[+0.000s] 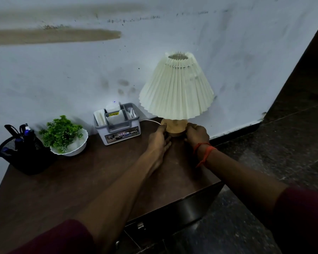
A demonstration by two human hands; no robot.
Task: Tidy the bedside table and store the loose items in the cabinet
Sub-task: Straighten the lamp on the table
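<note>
Beside a pen-filled cup (26, 154) and caddy (117, 133) of probable sachets (114, 118), left hand (160, 138) and right hand (196, 134) grip the lamp (176, 88).

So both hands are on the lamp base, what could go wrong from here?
1. The lamp base, held by the left hand and right hand, stands near the right edge of the table; sliding it rightward might tip it off.
2. Its white cord trails toward the grey organiser; moving the lamp could drag or snag it.
</note>
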